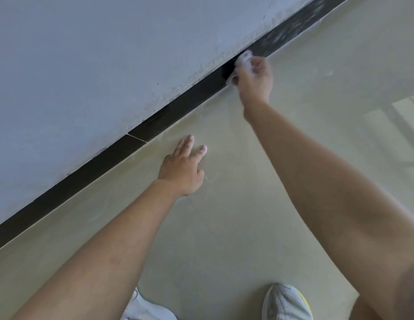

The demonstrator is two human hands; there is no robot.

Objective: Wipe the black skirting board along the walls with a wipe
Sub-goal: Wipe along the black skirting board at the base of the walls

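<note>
Black skirting board left of wiping fingers: dark, clean-looking, likely done. Left hand: fingers straight, spread on floor, holding nothing. Right hand: fingers curled round white wipe, pressed against board. Beyond fingertips: chalky smears, likely left to wipe.

Just one wide-angle camera here, head-worn, looking forward and steeply down over the person's own arms. It's tilted, so the skirting board cuts diagonally from near left to far right, with wall filling the top left and floor the rest. Pretty close in: left hand sits mid-frame, right hand with the wipe is farther out, and shoes are at the near edge.
</note>
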